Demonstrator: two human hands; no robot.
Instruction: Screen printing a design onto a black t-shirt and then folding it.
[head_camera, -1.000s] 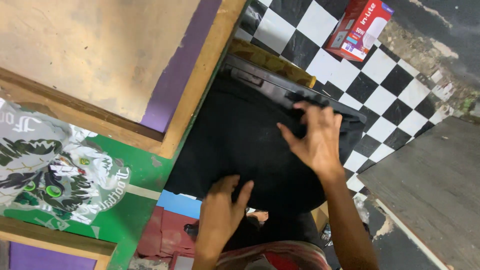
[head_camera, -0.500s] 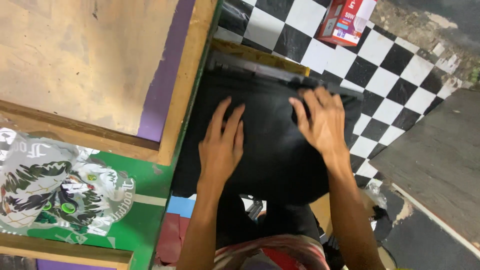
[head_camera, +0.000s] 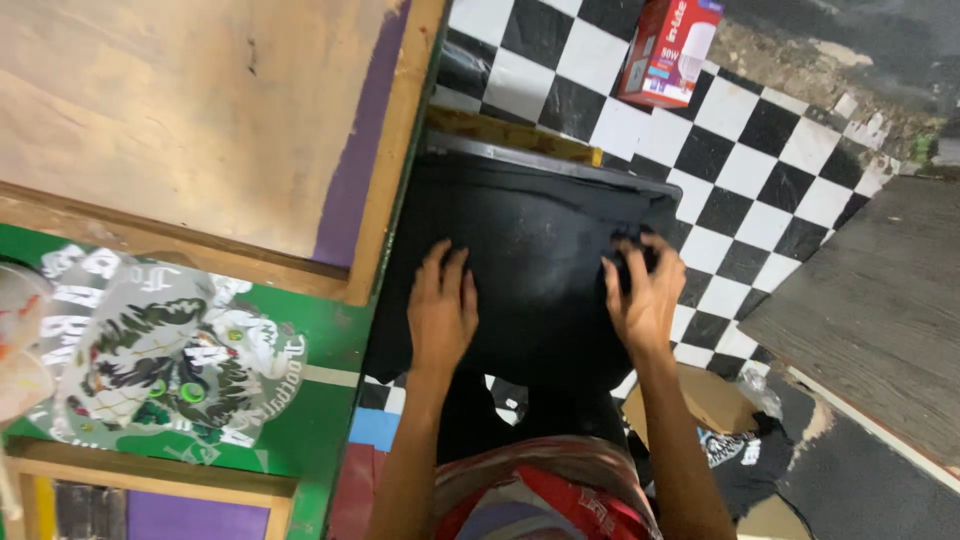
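Right hand (head_camera: 640, 295) has slid to the black cloth's (head_camera: 530, 270) right edge and pinches it, left hand (head_camera: 442, 310) flat, fingers spread, on the cloth; uneven pull could bunch it off the frame (head_camera: 510, 133).

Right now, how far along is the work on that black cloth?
Done: the black cloth lies spread over a board above the checkered floor. In hand: the left hand presses flat on it, while the right hand curls its grip on the right edge. Left: that edge looks bunched, and the near end hangs off toward the person, so smoothing seems unfinished.
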